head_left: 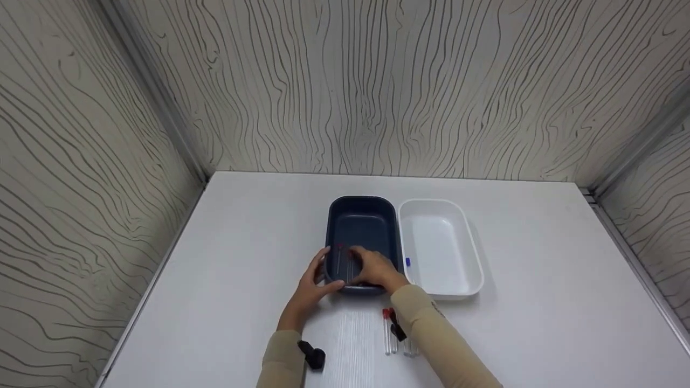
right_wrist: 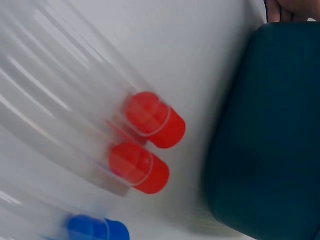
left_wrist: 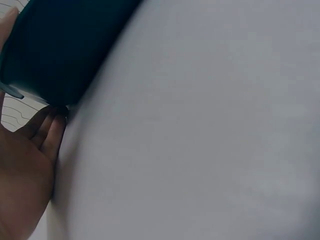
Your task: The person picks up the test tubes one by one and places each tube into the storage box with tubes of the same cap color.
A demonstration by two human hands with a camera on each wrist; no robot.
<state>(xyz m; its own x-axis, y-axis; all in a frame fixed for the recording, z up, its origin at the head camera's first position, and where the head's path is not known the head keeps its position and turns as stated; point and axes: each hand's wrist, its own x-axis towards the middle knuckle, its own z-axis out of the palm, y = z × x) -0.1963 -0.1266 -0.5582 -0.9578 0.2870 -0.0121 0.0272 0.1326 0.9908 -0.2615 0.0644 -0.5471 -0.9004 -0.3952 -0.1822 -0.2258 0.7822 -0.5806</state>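
My left hand (head_left: pixel 308 291) holds the near left corner of a dark blue tray (head_left: pixel 364 229), thumb over the front rim and fingers along the side wall. In the left wrist view, those fingers (left_wrist: pixel 50 130) reach under the tray's edge. Inside the tray, my right hand (head_left: pixel 377 268) bends over a clear test tube (head_left: pixel 350 265), index fingertip at its red cap and thumb near its lower end. Another red-capped test tube (head_left: pixel 339 258) lies to the left of it on the tray floor.
A white tray (head_left: pixel 474 258) stands against the dark one's right side, with a blue cap (head_left: pixel 408 262) inside near its left wall. In front lie several capped test tubes (head_left: pixel 386 334), partly under my right sleeve; the right wrist view shows red caps (right_wrist: pixel 155 120) and a blue cap (right_wrist: pixel 97 228).
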